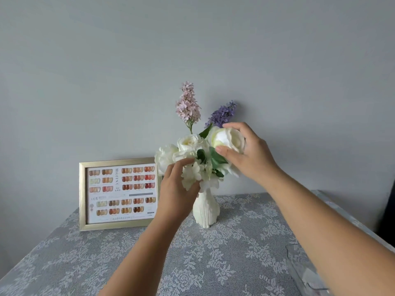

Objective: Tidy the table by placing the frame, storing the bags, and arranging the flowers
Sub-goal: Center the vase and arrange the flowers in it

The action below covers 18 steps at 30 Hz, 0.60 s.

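Against the wall at left, the frame (118,194) is already stood upright. The lower white blooms are touched by the left hand (177,186), fingers loosely curled. The flowers (193,150), stems upright in the vase (205,208), are gripped at the rightmost rose (224,138) by the right hand (250,154), which lies nearer.

Standing on the table (213,263), near its rear edge and before the wall (85,71): a frame (82,195) at left, upright, and just right of it a vase (205,208) holding the flowers (190,144), with two tall sprigs rising behind the lower blooms. Reaching in from the near side, a left hand (176,189) at the lower left blooms, partly before the frame's right edge, and a right hand (249,157) cupped round the rightmost bloom. At the table's near right corner, partly behind the right forearm, a clear container (299,268).
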Available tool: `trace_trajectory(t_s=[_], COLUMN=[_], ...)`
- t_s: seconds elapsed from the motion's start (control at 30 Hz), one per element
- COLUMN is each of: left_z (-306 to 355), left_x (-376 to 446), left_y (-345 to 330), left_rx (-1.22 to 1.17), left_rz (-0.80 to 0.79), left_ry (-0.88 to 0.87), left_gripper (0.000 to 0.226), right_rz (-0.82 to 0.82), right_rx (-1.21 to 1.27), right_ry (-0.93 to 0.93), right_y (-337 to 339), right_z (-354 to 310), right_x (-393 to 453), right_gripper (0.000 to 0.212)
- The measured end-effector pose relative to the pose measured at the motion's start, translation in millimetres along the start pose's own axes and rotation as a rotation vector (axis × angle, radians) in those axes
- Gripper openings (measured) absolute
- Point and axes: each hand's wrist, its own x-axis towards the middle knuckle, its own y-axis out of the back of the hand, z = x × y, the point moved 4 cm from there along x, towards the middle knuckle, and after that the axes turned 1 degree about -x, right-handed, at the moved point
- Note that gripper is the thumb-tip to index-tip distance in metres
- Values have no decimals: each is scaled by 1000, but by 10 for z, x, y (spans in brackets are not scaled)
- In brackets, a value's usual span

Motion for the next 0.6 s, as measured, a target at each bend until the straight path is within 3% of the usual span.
trace_trajectory(t_s=[0.2,0.33,0.6], left_z=[-51,-105,-151], left_x=[101,85,77], left_y=[167,150,129], left_rx=[-110,-184,-229], left_rz=[25,12,4], left_ry=[118,185,161], left_gripper=[44,39,37], right_rz=[-254,-306,-112], right_rx=[-177,-254,-196], right_ry=[-84,-90,-8], right_y=[-224,-308,-254], right_z=[39,224,271], right_x=[383,194,89], right_gripper=[49,41,47])
